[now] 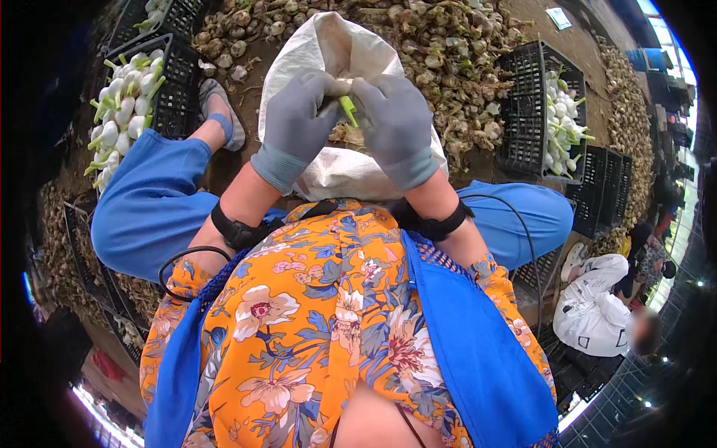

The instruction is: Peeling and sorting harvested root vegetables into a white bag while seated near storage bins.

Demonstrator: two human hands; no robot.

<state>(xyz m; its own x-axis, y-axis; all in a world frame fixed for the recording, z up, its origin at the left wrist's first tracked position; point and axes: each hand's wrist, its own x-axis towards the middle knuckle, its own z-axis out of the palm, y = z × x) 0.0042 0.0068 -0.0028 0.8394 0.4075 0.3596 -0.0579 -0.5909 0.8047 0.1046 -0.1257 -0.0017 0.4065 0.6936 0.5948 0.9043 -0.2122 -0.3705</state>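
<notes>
Both my hands wear grey gloves and meet over the mouth of a white woven sack (285, 61) between my legs. My left hand (305, 120) and my right hand (395, 120) pinch a garlic bulb (345, 82) between their fingertips; most of the bulb is hidden by the fingers. Its cut green stem (348, 108) points down towards me. Inside the sack, below my hands, lie dry brownish peelings (348, 134).
Unpeeled garlic (442, 50) is heaped on the ground beyond the sack. Black plastic crates (521, 109) stand to the right, others (178, 84) to the left, with peeled white garlic (126, 106) at the left. A person in white (594, 308) sits at the far right.
</notes>
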